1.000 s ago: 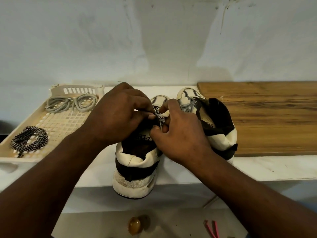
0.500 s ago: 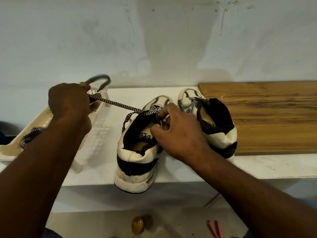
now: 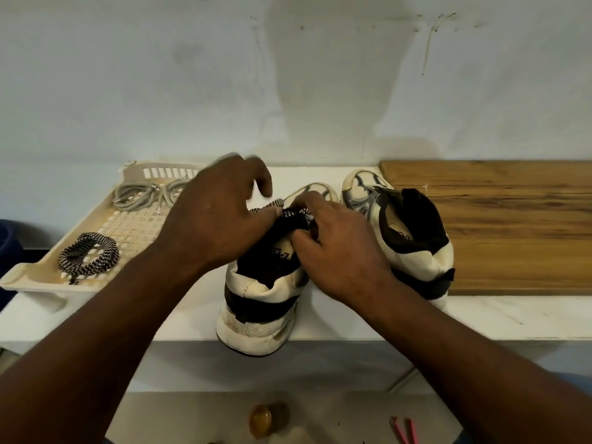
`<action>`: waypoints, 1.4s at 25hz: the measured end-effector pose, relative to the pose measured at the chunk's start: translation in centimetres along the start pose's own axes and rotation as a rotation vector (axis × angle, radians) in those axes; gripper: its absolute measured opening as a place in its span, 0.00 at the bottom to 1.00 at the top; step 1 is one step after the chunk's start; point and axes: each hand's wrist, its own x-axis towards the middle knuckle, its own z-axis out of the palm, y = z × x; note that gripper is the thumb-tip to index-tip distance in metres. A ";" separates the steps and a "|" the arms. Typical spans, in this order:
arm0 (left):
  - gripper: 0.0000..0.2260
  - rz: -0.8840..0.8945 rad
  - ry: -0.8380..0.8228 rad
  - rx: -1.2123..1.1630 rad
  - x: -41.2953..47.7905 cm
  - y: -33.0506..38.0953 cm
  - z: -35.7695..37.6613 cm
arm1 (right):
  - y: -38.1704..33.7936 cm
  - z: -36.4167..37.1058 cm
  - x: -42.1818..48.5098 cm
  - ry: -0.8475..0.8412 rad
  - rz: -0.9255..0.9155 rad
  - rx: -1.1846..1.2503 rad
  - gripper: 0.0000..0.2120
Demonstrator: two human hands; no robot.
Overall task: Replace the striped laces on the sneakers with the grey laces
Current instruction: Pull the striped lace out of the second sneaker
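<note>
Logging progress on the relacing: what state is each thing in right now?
left sneaker, striped lace partly threaded
right sneaker, no lace visible
coiled striped lace, removed, lying in the tray
grey laces, bundled, unused, in the tray
left hand, at the striped lace, grip unclear
right hand, fingers curled on the left sneaker's tongue

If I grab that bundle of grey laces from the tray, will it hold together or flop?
The grey laces look like soft cord in loose loops, so they will probably droop and spread. One pale tip lies on the grid of the tray and might catch there.
</note>
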 end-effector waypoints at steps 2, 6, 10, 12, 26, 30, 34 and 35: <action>0.07 -0.048 -0.132 0.058 -0.4 0.2 0.0 | -0.1 0.2 0.2 0.004 0.018 0.003 0.14; 0.08 -0.144 -0.085 0.010 -1.0 -0.5 0.5 | -0.3 1.1 0.8 -0.010 0.057 0.107 0.12; 0.06 -0.182 -0.032 0.019 -0.8 -1.4 0.5 | -0.7 1.7 1.5 -0.054 0.192 0.425 0.07; 0.07 -0.195 -0.007 0.063 -0.7 -1.8 0.4 | -1.0 1.4 1.7 -0.110 0.338 0.855 0.05; 0.08 -0.162 0.015 0.067 -0.9 -3.3 1.2 | -1.5 1.6 2.2 0.035 0.161 0.551 0.03; 0.09 -0.172 0.001 0.077 -1.0 -3.2 1.2 | -0.6 0.6 2.1 -0.134 0.330 1.217 0.14; 0.11 -0.127 0.002 0.065 -0.9 -3.3 1.4 | -0.7 1.3 2.0 0.012 0.202 0.540 0.15; 0.11 -0.110 0.013 0.065 -0.8 -3.4 1.4 | -0.8 1.5 2.0 0.024 0.193 0.483 0.12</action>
